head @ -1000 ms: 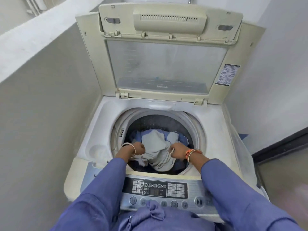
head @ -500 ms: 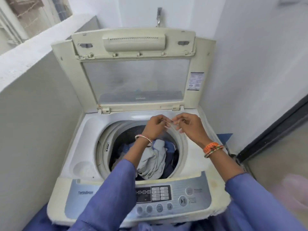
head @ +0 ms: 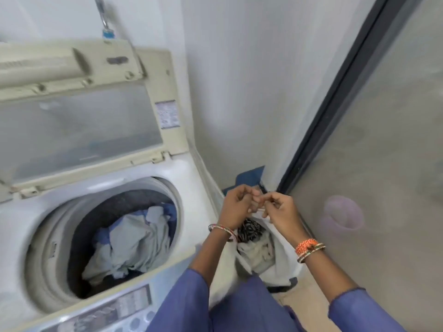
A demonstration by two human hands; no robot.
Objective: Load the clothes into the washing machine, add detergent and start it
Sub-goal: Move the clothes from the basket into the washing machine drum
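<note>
I see the clothes [head: 134, 240], pale grey and blue, heaped in the drum of the washing machine [head: 201, 188], whose lid [head: 79, 121] stands open. To its right a white bag [head: 280, 262] on the floor holds more laundry, a dark patterned piece on top. Above the bag both hands meet: the left hand [head: 236, 207] and right hand [head: 279, 212] have curled fingers touching at the tips. I cannot tell whether they pinch anything. Bangles circle both wrists.

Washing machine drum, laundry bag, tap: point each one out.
washing machine drum [head: 51, 245], head view, left inner wall.
laundry bag [head: 285, 267], head view, white right side.
tap [head: 103, 14], head view, metal spout.
</note>
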